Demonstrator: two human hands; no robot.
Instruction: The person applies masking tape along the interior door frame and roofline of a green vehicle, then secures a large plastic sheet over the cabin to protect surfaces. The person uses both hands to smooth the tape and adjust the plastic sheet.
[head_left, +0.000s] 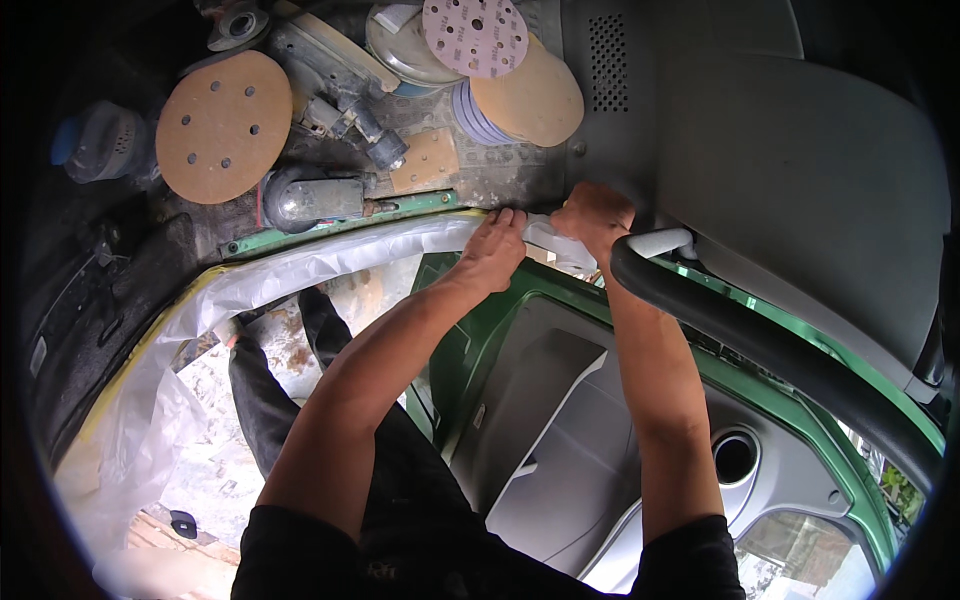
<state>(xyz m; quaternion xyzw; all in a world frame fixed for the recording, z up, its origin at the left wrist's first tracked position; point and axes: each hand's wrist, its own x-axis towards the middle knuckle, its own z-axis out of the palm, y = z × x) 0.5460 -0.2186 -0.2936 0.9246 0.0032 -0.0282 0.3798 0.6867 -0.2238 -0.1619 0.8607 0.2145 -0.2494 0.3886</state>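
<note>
Plastic [330,248], thin and white, hangs along the curved green edge [425,202], with a yellow strip [205,278] on its rim at the left. The left hand [495,245] has bent fingers on the top edge of the plastic. The right hand [597,215] is curled up just beside it, near the plastic too. I can't tell if either hand is pinching it tight. To do this well, I think it helps to pull the plastic smooth and press its rim down bit by bit, with no gaps. Mind the black bar [770,325] close to the right arm [650,365].
</note>
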